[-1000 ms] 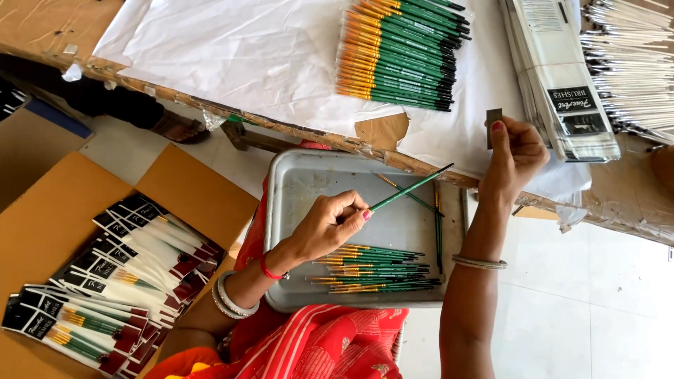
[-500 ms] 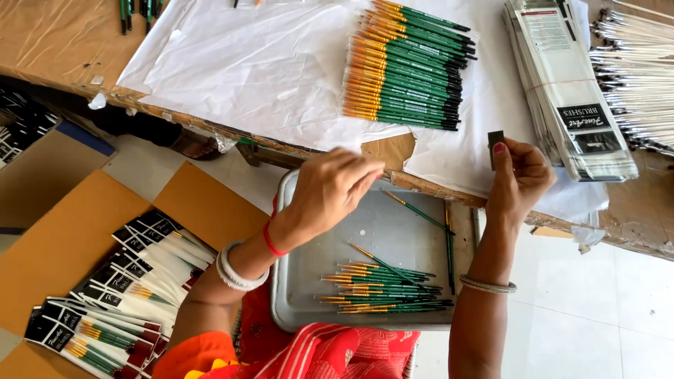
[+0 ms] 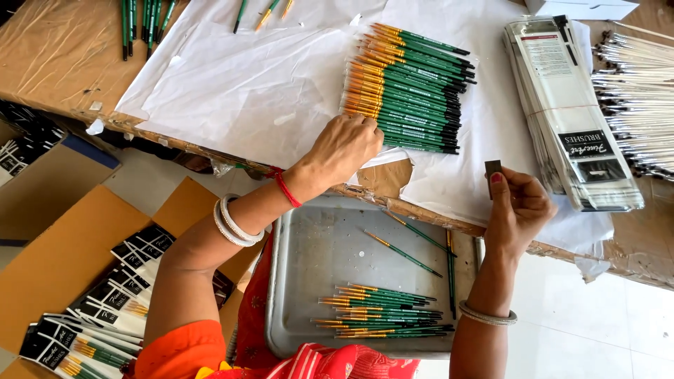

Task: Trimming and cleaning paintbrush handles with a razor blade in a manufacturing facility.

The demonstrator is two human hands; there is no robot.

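My left hand rests knuckles-up at the near edge of a neat pile of green-handled paint brushes on white paper. Its bent fingers touch the brushes' orange ends, and what they hold is hidden. My right hand is raised by the table edge, pinching a small dark rectangular block between thumb and fingers. On my lap sits a grey metal tray with a smaller bundle of green brushes and three loose ones.
A stack of clear flat packets with black labels lies to the right, with white-handled brushes beyond. More green brushes lie far left. A cardboard box of packed brush sets stands on the floor at left.
My left hand rose from the tray, where it held one green brush, to the big pile on the table. The right hand stayed near the table edge with the block.
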